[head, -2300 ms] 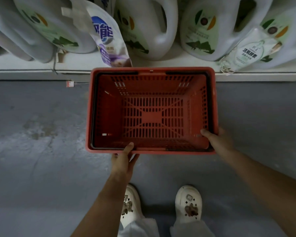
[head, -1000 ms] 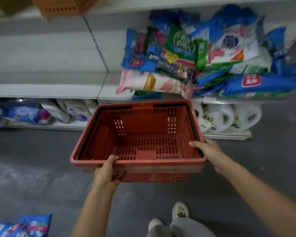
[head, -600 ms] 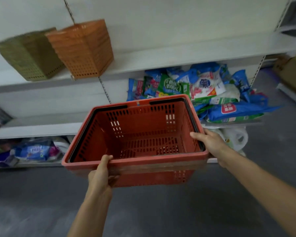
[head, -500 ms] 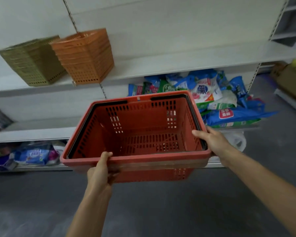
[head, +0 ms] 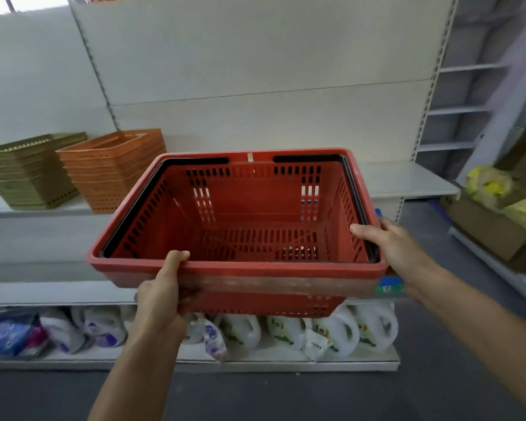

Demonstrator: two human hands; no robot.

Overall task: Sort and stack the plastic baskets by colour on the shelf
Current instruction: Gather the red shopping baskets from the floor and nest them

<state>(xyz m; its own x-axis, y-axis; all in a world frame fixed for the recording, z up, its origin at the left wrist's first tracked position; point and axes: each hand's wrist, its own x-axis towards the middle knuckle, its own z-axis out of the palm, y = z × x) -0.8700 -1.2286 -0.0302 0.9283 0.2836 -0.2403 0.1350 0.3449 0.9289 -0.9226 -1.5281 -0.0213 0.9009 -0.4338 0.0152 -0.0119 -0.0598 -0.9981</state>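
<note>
The red shopping basket (head: 249, 220) is held in the air in front of the shelving, about level with the upper shelf (head: 407, 180) and not yet resting on it. It looks like two or more red baskets nested together, because a second rim shows under the top one, and the black handles lie folded down along the rim. The left hand (head: 161, 293) is closed on the near rim, thumb over the top edge and fingers underneath; the right hand (head: 392, 247) is closed on the right side of the rim in the same way. On the shelf to the left stand a stack of orange baskets (head: 113, 168) and, further left, a stack of olive-green baskets (head: 28, 171), both well apart from the red one. I see no red stack on the shelf, so I judge the red basket should start its own pile on the bare part of the shelf, to the right of the orange stack. To do this well, keep the basket level, bring its far edge over the shelf lip first, then slide it back to the wall panel and release both hands only when the bottom sits flat. Leave a gap from the orange stack so the colours stay separate.
</note>
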